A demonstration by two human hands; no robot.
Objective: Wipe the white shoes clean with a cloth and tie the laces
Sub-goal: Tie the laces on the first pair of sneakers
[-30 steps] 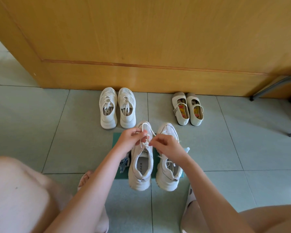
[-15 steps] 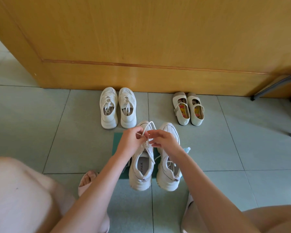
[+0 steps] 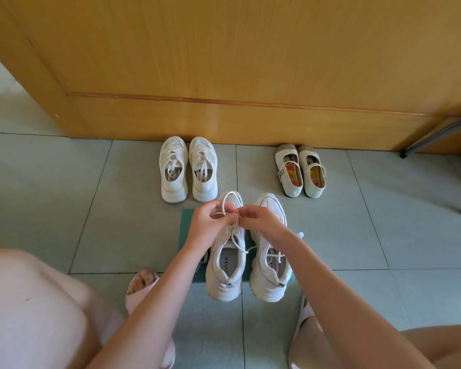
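The two white shoes are sitting side by side on a green mat on the floor. Their long axes are running away from the person, toes pointing at the wooden door. Left hand and right hand are meeting over the left-side shoe, fingers pinching its lace.

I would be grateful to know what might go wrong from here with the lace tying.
The lace pinched by the left hand and right hand forms a wide, slack loop; if either pinch slips, the bow may fall apart. Its free end trails toward the right sneaker, whose own laces lie untied, so they might tangle.
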